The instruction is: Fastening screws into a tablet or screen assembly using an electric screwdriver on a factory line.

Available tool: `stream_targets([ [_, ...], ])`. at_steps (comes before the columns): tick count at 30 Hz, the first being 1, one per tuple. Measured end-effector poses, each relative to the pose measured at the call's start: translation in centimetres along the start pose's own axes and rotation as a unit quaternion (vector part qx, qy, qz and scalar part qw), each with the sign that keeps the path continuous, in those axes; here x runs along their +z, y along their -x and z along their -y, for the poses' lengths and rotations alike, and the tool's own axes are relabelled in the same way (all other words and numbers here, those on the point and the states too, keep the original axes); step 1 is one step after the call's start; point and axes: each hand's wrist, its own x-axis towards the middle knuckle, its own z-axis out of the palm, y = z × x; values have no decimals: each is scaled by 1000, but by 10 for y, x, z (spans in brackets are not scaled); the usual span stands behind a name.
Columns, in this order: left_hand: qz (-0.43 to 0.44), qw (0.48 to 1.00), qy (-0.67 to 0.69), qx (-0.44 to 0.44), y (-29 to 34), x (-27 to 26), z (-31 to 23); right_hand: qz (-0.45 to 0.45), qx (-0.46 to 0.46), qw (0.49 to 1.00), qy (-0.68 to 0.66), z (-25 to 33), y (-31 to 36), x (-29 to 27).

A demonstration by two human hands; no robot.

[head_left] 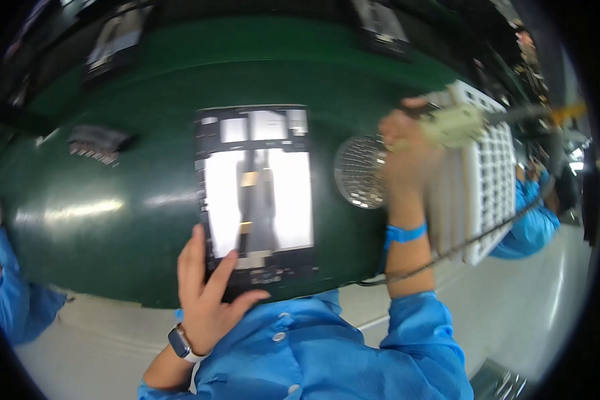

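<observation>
An opened tablet [257, 193] lies on the green work surface in front of me, its inside facing up with bright silvery panels and a dark strip down the middle. My left hand [210, 297] rests on its lower left edge with the fingers spread. Off to the right, my right hand [410, 150] is wrapped round a pale electric screwdriver [457, 125] with a cable at its rear end. Motion blurs this hand, and I cannot make out the tool's tip. Just left of it sits a round clear dish [360, 173] with small shiny pieces in rows.
A white grid-sided rack [493, 173] stands at the right. A dark cord [473, 240] runs past my blue wrist strap [405, 233]. A dark part [99, 141] lies at left; more devices [117, 37] line the far side. Co-workers' blue sleeves [13, 287] show at both sides.
</observation>
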Motion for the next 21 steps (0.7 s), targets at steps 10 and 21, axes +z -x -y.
stream_targets([
  [10, -100, 967, -221, 76, -123, -91, 122, 66, -99, 993, -11, 29, 13, -11],
  [21, -130, 983, -95, 90, -156, -68, 100, 64, -103, 993, 10, 37, 13, -17],
])
